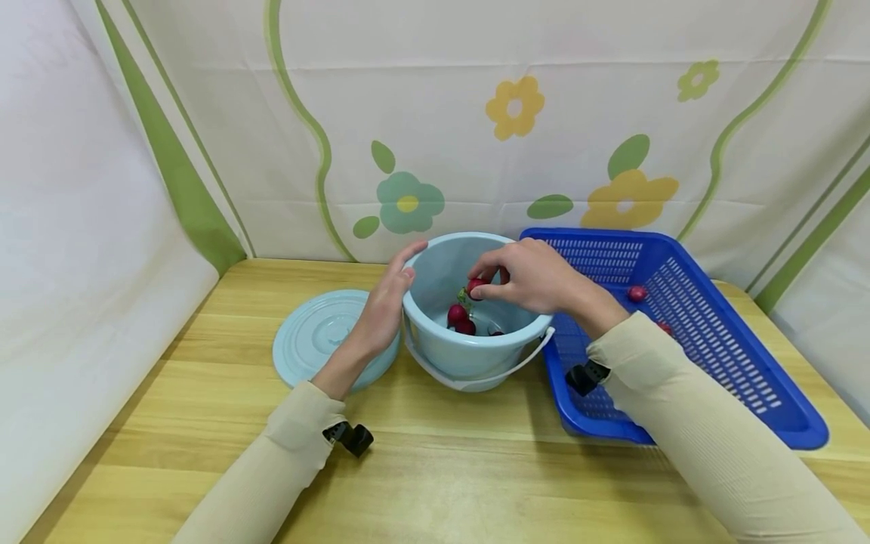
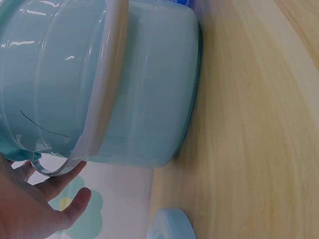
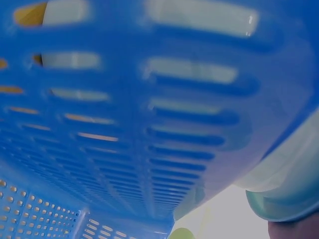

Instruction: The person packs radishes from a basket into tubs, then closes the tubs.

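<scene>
A red radish (image 1: 476, 288) is pinched between the thumb and curled fingertips of the right hand (image 1: 533, 276), which is held over the open mouth of a light blue bucket (image 1: 469, 347). The bucket stands on the wooden table (image 1: 435, 468), toward its far edge and about midway along it. More radishes (image 1: 460, 320) are seen lying in the bottom of the bucket. The left hand (image 1: 381, 313) is laid flat against the bucket's left outer wall, with the fingers straight and the fingertips reaching to the rim; nothing is gripped by it. In the left wrist view the same hand (image 2: 35, 204) is seen open beside the bucket wall (image 2: 144, 99) and its white handle (image 2: 102, 89). The bucket's round lid (image 1: 309, 340) is set flat on the table just left of the bucket, partly covered by the left hand. A blue slotted basket (image 1: 748, 363) is placed at the table's right side, touching the bucket, and a single radish (image 1: 637, 293) is left inside it near its far wall.
</scene>
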